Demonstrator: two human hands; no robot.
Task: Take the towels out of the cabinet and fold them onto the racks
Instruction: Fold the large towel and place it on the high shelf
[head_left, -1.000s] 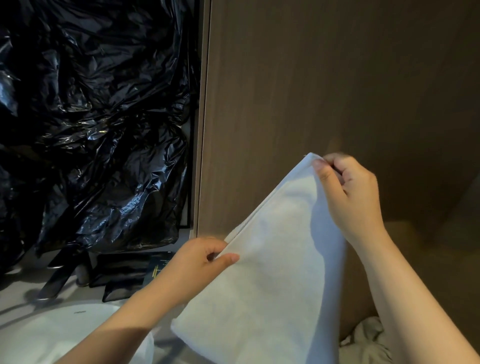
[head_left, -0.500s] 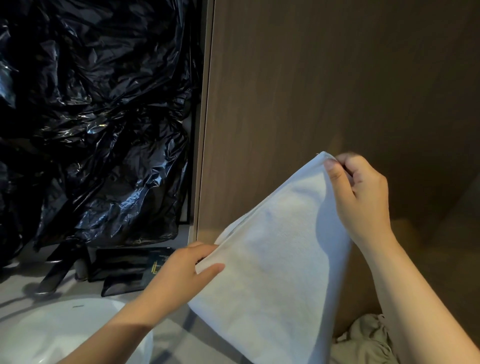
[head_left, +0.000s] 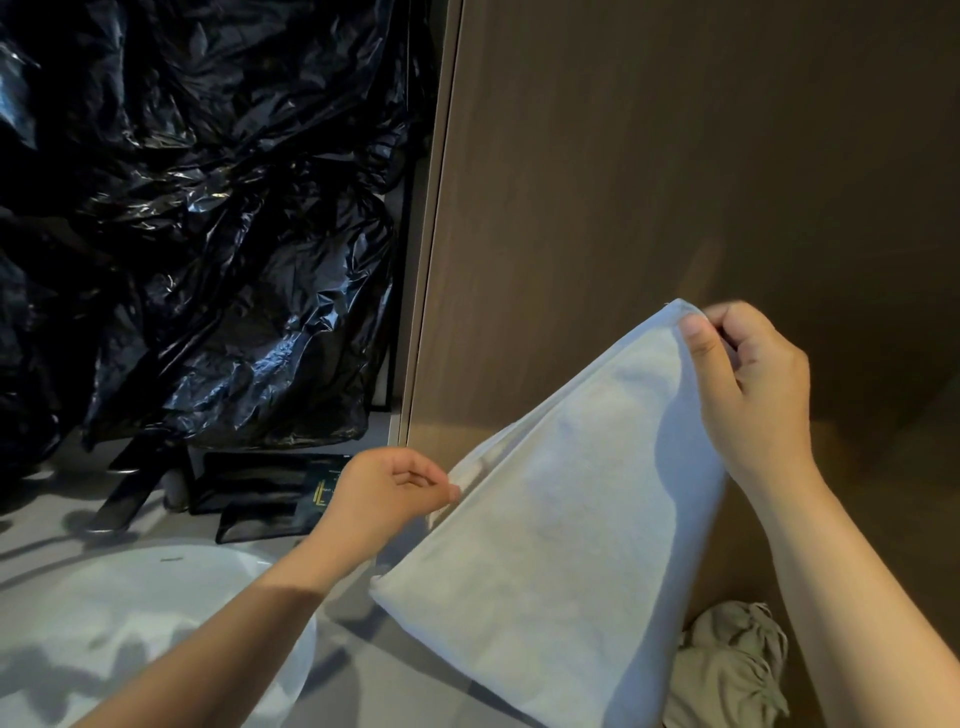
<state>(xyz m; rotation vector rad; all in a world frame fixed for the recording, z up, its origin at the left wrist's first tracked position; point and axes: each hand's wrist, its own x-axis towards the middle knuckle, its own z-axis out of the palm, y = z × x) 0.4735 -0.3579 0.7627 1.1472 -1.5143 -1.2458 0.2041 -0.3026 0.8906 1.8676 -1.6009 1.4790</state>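
Two hands share one white towel (head_left: 561, 519), which is why it hangs flat. Your right hand (head_left: 753, 384), at about three o'clock in the view, pinches the top corner between thumb and curled fingers. Your left hand (head_left: 384, 493), near the centre, is curled onto the lower end of the same edge. Gripping both ends stretches that edge taut on a slant, so the cloth drapes toward five o'clock in front of the wooden cabinet panel (head_left: 675, 182). I judge you are squaring it up for a fold, though no rack shows here. A crumpled beige cloth (head_left: 727, 665) lies at five o'clock, a white basin (head_left: 130, 623) at seven, and black plastic sheeting (head_left: 197, 208) at ten.
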